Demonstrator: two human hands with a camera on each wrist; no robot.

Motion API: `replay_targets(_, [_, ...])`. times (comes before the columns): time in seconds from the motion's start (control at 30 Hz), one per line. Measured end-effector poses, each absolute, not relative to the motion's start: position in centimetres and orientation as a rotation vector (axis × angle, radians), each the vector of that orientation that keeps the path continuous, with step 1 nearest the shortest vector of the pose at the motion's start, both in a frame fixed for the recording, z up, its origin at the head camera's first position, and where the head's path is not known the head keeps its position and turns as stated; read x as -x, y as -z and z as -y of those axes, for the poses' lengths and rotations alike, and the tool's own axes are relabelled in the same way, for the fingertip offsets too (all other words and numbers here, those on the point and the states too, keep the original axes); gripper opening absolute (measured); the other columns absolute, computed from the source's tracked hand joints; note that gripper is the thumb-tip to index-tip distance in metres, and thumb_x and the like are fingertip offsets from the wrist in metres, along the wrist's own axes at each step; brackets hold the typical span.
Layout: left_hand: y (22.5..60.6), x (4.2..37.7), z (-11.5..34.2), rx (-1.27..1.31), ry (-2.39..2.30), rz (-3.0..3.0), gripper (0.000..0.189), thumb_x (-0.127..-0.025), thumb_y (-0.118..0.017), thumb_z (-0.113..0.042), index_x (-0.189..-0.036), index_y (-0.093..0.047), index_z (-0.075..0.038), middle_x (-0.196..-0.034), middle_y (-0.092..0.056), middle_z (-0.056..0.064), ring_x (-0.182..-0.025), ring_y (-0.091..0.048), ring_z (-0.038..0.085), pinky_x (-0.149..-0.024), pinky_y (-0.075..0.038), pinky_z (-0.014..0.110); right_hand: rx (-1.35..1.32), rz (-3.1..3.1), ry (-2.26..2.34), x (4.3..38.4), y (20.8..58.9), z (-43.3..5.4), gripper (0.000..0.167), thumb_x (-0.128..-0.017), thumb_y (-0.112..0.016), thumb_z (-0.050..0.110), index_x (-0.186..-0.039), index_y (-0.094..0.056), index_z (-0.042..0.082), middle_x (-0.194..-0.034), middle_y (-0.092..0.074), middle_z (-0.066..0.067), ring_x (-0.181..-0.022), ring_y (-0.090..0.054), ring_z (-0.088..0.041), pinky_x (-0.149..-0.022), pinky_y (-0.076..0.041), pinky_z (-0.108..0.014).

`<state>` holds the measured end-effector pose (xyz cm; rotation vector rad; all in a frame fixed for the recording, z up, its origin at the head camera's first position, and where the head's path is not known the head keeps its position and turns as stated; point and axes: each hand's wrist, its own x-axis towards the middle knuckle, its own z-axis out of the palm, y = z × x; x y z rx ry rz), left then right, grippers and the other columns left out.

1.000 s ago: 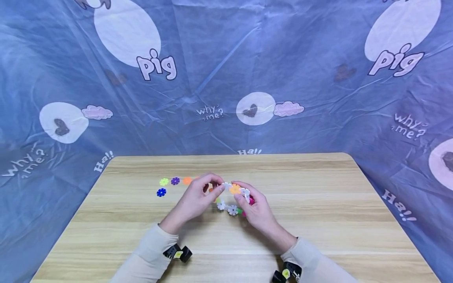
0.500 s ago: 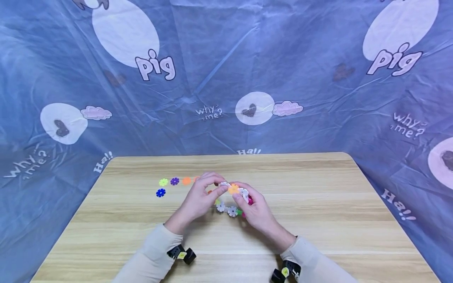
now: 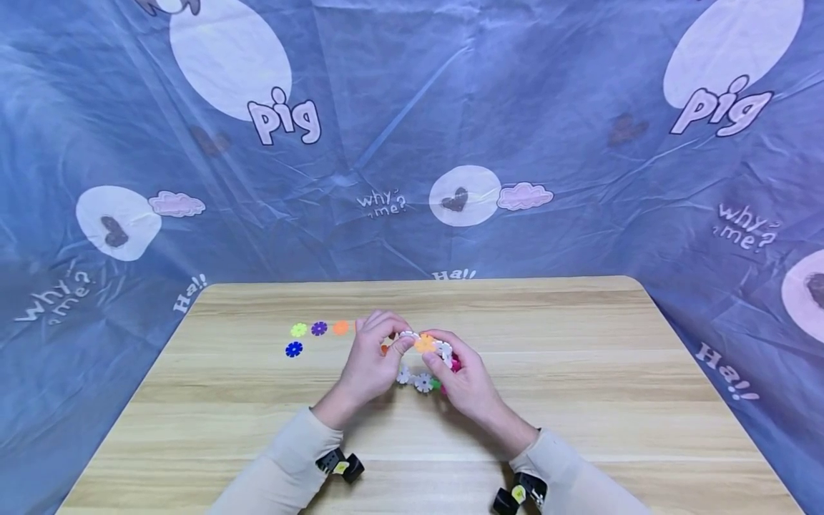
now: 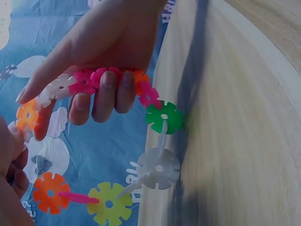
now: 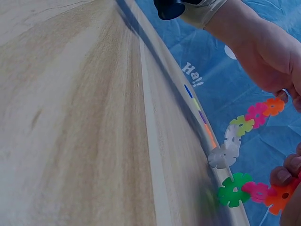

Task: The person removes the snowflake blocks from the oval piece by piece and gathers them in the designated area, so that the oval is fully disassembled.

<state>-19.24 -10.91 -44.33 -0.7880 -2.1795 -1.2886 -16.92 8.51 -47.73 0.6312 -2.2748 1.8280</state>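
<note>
A chain of linked plastic snowflake discs hangs in a loop between both hands above the table. My right hand [image 3: 470, 375] grips its upper part, thumb at an orange disc [image 3: 425, 344], other fingers curled behind pink discs [image 4: 84, 81]. My left hand [image 3: 373, 361] pinches a white disc [image 3: 408, 335] beside that orange one, between thumb and forefinger. Below, the loop runs through a green disc [image 4: 164, 117], a white disc [image 4: 158, 168] and a yellow-green disc [image 4: 109, 204]. It ends in another orange disc [image 4: 51, 193] by the left hand, whose curled fingers partly hide it in the head view.
Loose discs lie on the wooden table [image 3: 579, 400] left of the hands: yellow-green [image 3: 299, 330], purple [image 3: 319, 328], orange [image 3: 340, 327] and blue [image 3: 294, 349]. Another orange-red one shows beside the left hand. A blue printed cloth [image 3: 386, 143] hangs behind the table.
My left hand has shifted a little right and turned, its thumb closer to the right hand, covering the chain's yellow-green disc in the head view. The right hand has hardly moved.
</note>
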Motion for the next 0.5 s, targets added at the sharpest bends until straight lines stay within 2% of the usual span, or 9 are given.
replay_targets(0.13, [44.54, 19.31, 10.56, 0.798, 1.201, 2.123, 0.006, -0.093, -0.078, -0.005, -0.093, -0.071, -0.006, -0.092, -0.073, 0.006, -0.096, -0.064, 0.024, -0.089, -0.033, 0.037, -0.603, 2.287, -1.867, 16.9, 47.57, -8.45, 0.033, -0.108, -0.065, 0.012, -0.14, -0.065, 0.005, -0.11, -0.071, -0.019, -0.069, -0.063, -0.016, -0.057, -0.057, -0.028])
replay_targets(0.2, [44.64, 19.34, 10.44, 0.796, 1.169, 2.11, 0.007, -0.093, -0.077, -0.005, -0.092, -0.071, -0.006, -0.091, -0.072, 0.006, -0.095, -0.063, 0.023, -0.088, -0.033, 0.037, -0.594, 2.292, -1.874, 16.88, 47.53, -8.43, 0.033, -0.108, -0.065, 0.012, -0.14, -0.065, 0.005, -0.109, -0.071, -0.018, -0.066, -0.063, -0.018, -0.054, -0.056, -0.028])
replay_targets(0.33, [44.79, 19.41, 10.27, 0.787, 1.11, 2.107, 0.008, -0.093, -0.076, -0.007, -0.091, -0.068, -0.007, -0.09, -0.071, 0.005, -0.095, -0.063, 0.023, -0.088, -0.034, 0.038, -0.593, 2.299, -1.862, 16.86, 47.46, -8.39, 0.032, -0.107, -0.066, 0.011, -0.139, -0.065, 0.005, -0.112, -0.072, -0.018, -0.075, -0.064, -0.01, -0.063, -0.058, -0.026])
replay_targets(0.5, [44.91, 19.45, 10.25, 0.786, 1.046, 2.141, 0.01, -0.094, -0.073, -0.007, -0.091, -0.064, -0.008, -0.091, -0.07, 0.005, -0.095, -0.062, 0.023, -0.089, -0.034, 0.04, -0.591, 2.308, -1.854, 16.85, 47.49, -8.42, 0.031, -0.107, -0.066, 0.012, -0.138, -0.066, 0.006, -0.112, -0.072, -0.018, -0.078, -0.063, -0.007, -0.064, -0.057, -0.025])
